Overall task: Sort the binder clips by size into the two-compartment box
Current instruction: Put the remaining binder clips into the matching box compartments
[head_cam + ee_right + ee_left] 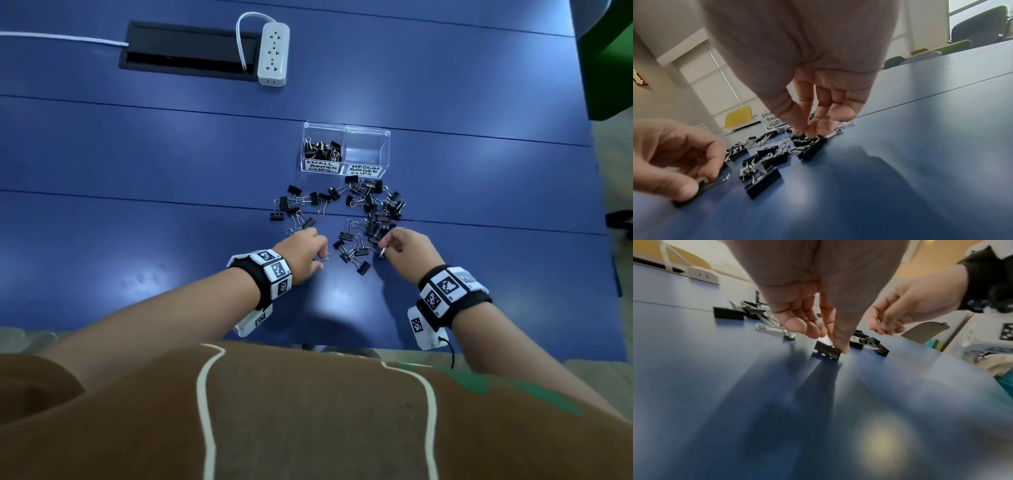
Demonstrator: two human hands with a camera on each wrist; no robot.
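A clear two-compartment box point(346, 128) stands on the blue table. Its left half, labelled SMALL BINDER CLIPS, holds several black clips point(322, 149). I see no clips in the right half, labelled MEDIUM BINDER CLIPS. Loose black binder clips point(373, 205) lie scattered in front of the box. My left hand point(320, 257) point(830, 342) pinches one black clip point(827, 351) by its wire handle, with the clip's body touching the table. My right hand point(385, 247) point(803, 133) pinches a clip point(812, 140) at the near edge of the pile.
A white power strip point(273, 53) and a black cable tray point(188, 49) sit at the far left of the table point(137, 154). A green object point(606, 58) stands past the table's right edge. Chairs point(980, 26) show in the background of the right wrist view.
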